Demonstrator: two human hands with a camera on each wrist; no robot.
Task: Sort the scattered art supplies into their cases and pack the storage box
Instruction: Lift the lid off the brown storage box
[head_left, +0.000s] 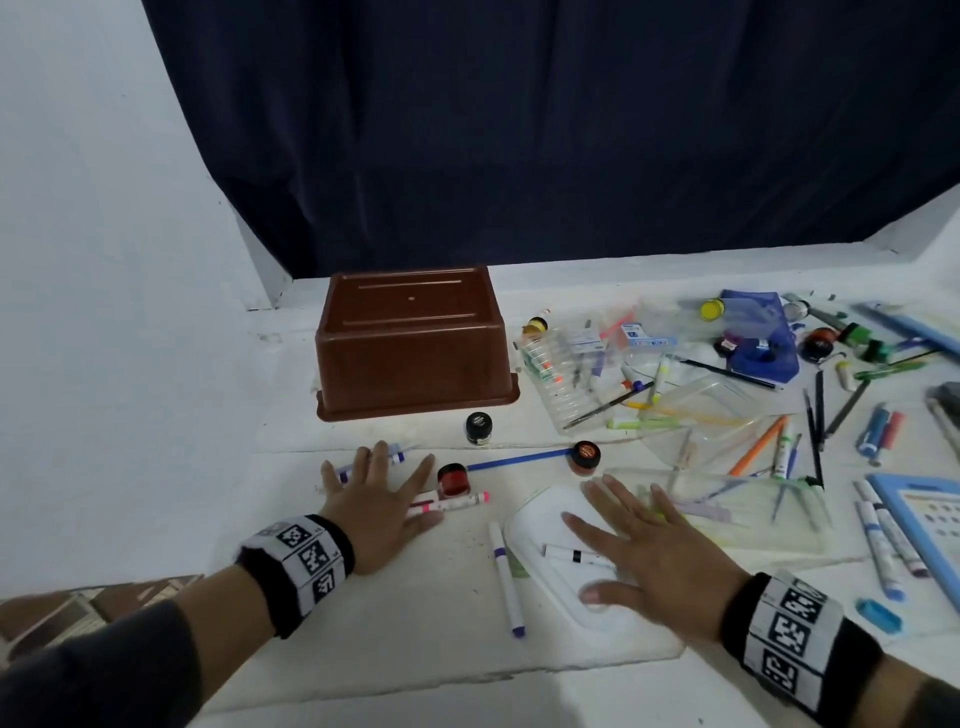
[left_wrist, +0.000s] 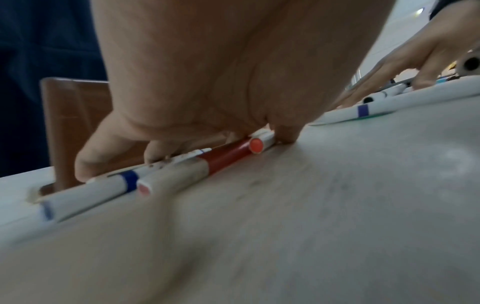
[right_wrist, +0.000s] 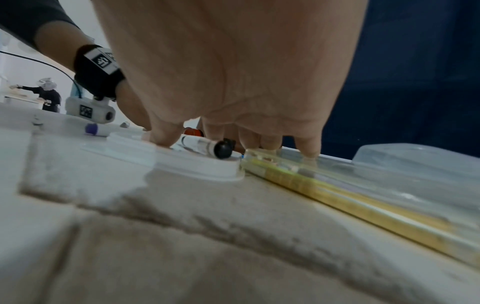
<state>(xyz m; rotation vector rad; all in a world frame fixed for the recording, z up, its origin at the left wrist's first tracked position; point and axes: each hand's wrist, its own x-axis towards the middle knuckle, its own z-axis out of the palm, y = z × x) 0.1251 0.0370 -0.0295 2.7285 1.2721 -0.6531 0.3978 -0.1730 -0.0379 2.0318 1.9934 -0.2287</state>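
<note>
My left hand (head_left: 382, 493) lies flat with fingers spread on the white table. It rests on a blue-banded marker (head_left: 366, 464) and a pink-capped marker (head_left: 453, 502). In the left wrist view the fingertips (left_wrist: 85, 166) press on those markers (left_wrist: 103, 189) and on a red-barrelled one (left_wrist: 223, 158). My right hand (head_left: 644, 540) lies flat on a white tray (head_left: 535, 519), partly covering a black-banded marker (head_left: 576, 556); its outer fingers reach onto a clear case (head_left: 737, 499). The right wrist view shows that black-capped marker (right_wrist: 205, 146) under the hand (right_wrist: 233, 72). A brown storage box (head_left: 415, 343) stands upside down behind.
A purple marker (head_left: 506, 579) lies between my hands. A red paint jar (head_left: 453, 480), a black jar (head_left: 478, 427), an orange jar (head_left: 585, 456) and a blue pencil (head_left: 519, 460) lie ahead. Several pens, tubes, a blue pouch (head_left: 763, 332) and clear cases crowd the right.
</note>
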